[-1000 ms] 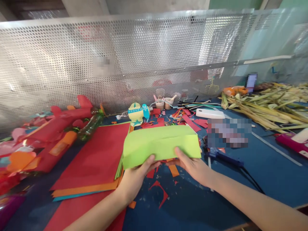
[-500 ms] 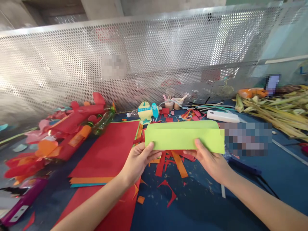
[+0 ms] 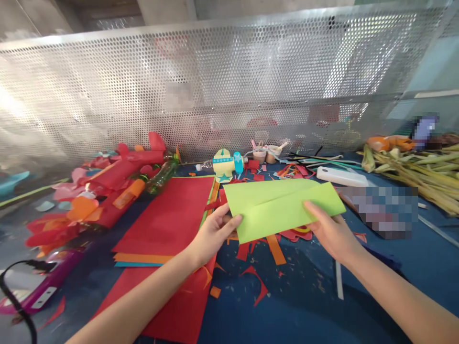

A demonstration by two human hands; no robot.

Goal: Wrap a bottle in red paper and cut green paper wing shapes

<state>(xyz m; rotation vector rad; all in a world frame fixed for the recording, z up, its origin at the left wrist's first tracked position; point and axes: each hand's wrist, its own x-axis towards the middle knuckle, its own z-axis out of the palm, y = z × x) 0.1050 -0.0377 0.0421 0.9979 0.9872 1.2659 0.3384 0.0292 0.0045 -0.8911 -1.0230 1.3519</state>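
A folded sheet of lime green paper [image 3: 279, 208] is held above the blue table [image 3: 315, 306], its flap partly lifted. My left hand [image 3: 213, 234] pinches its left edge with thumb on top. My right hand [image 3: 332, 234] grips the right part of its lower edge, thumb on the paper. Under the sheet lie red and orange paper scraps [image 3: 267, 248].
A stack of red, orange and teal sheets [image 3: 168, 222] lies left of my hands. Red paper-covered bottles [image 3: 122, 177] sit at the far left, a small yellow and teal craft [image 3: 225, 165] and a white case [image 3: 340, 176] at the back, green leaves [image 3: 419, 172] at the right. Perforated metal screen [image 3: 229, 91] behind.
The green paper has tilted and its upper layer has lifted open. Both hands moved slightly right with it, and the view shifted left.
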